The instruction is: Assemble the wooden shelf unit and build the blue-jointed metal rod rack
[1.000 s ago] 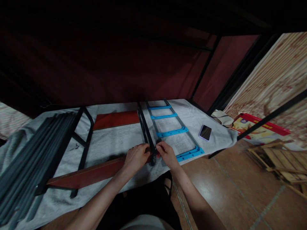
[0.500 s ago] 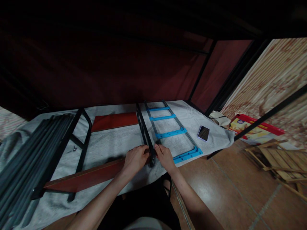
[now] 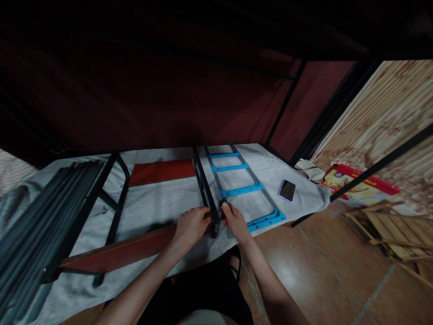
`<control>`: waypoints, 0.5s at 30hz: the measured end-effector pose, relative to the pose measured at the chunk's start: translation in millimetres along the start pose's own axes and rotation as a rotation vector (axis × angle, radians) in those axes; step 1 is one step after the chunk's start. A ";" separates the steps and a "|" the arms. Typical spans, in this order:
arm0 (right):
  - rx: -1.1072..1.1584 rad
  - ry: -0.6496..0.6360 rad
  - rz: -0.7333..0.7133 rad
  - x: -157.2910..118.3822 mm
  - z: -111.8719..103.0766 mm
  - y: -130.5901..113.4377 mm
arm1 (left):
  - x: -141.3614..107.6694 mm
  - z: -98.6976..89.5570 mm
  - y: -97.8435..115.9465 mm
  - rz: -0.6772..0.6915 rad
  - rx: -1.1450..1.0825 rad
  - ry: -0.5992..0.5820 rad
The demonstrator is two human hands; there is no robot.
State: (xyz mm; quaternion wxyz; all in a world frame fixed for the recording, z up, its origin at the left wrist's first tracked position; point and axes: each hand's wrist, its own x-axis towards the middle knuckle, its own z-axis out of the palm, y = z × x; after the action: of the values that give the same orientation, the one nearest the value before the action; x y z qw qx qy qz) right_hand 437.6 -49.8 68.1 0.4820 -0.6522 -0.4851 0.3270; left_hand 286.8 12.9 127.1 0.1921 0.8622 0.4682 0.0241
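Observation:
My left hand [image 3: 191,225] is closed around the near end of a long red-brown board [image 3: 135,249], where it meets a black metal side frame [image 3: 205,185]. On the other side of that frame, my right hand [image 3: 235,221] is pinched close to the near corner. A small thin dark piece shows at its fingertips, too small to name. The board runs left to a second black metal frame [image 3: 115,205]. A shorter red board [image 3: 162,172] spans the two frames at the back. Just right of my right hand lies a grey rack with blue crossbars [image 3: 241,189].
Several grey tubes [image 3: 50,221] lie at the left on the grey cloth [image 3: 162,203]. A small metal part [image 3: 103,211] rests between the tubes and boards. A phone [image 3: 287,190] lies at the right. Beyond are a red-yellow box [image 3: 358,185] and a wooden folding piece [image 3: 402,230].
My right hand has shifted slightly right, away from the black frame, and a thin dark piece now shows at its fingertips. My left hand stays on the board.

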 end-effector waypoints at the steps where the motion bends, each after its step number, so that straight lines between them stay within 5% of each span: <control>1: 0.041 -0.018 -0.025 0.0 -0.4 0.4 | -0.1 -0.1 0.0 -0.001 0.003 0.000; 4: 0.009 -0.029 -0.085 0.3 0.7 2.3 | -0.1 -0.3 0.0 0.000 0.010 -0.008; 10: -0.038 -0.018 0.034 -0.2 -1.9 3.9 | 0.4 -0.3 -0.7 -0.012 -0.002 -0.011; 15: -0.020 -0.028 -0.082 2.5 -0.8 0.1 | 1.8 0.8 -0.8 -0.010 0.005 -0.009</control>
State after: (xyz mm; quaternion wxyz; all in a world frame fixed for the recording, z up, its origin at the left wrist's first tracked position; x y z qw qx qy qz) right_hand 439.2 -47.7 68.4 0.4817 -0.6318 -0.5213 0.3115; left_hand 287.3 14.5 125.8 0.1923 0.8603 0.4718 0.0183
